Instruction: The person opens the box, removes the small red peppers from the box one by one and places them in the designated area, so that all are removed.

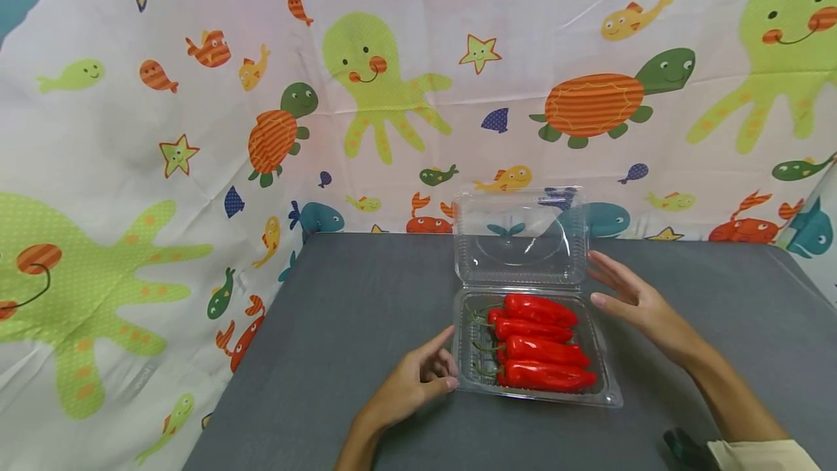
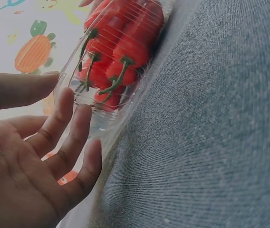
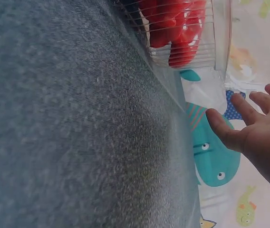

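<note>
A clear plastic clamshell box (image 1: 608,387) lies on the table, holding several red peppers (image 1: 546,351) with green stems pointing left. Its hinged lid (image 1: 471,260) stands raised at the back. My left hand (image 1: 412,387) is at the box's left side, index finger and thumb spread along the rim; the left wrist view has the thumb (image 2: 28,88) at the rim, though firm contact is hard to tell. Beside the lid's right edge is my right hand (image 1: 644,307), fingers extended. In the right wrist view that hand (image 3: 263,126) grips nothing and appears just apart from the box.
A dark grey cloth covers the table (image 1: 366,296). Behind and to the left hangs a white curtain (image 1: 405,173) printed with sea animals. A dark object (image 1: 686,449) shows by the right sleeve at the lower right.
</note>
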Motion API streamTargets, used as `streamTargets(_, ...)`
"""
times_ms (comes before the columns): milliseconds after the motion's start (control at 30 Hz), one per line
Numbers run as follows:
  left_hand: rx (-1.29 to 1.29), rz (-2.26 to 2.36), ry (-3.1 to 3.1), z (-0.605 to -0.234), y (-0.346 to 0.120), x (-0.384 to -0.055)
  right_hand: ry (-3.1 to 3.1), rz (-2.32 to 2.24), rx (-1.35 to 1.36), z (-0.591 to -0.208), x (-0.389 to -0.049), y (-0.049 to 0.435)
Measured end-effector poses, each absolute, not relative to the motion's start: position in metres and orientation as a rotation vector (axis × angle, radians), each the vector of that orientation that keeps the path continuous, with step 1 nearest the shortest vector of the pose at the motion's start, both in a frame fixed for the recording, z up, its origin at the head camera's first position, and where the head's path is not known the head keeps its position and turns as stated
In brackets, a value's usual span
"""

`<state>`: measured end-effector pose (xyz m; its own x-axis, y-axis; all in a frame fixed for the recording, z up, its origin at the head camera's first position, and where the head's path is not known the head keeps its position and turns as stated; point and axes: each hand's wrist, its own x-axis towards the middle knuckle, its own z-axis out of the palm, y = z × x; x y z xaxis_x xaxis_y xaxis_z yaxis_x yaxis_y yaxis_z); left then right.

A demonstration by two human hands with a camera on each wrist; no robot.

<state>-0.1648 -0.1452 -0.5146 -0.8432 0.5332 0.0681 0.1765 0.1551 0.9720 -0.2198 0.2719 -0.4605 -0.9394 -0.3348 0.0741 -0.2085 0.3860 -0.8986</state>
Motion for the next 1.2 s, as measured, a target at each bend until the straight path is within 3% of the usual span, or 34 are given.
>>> streamTargets(633, 0.652, 1.747, 2.121, -0.510, -0.144, -0.163, 2.357, -1.641, -0.401, -0.476, -0.241, 0.271)
streamTargets(1200, 0.654, 1.737, 2.132, -0.511, -0.145, -0.163, 2.392, -1.589, -0.410, -0.484, -0.239, 0.270)
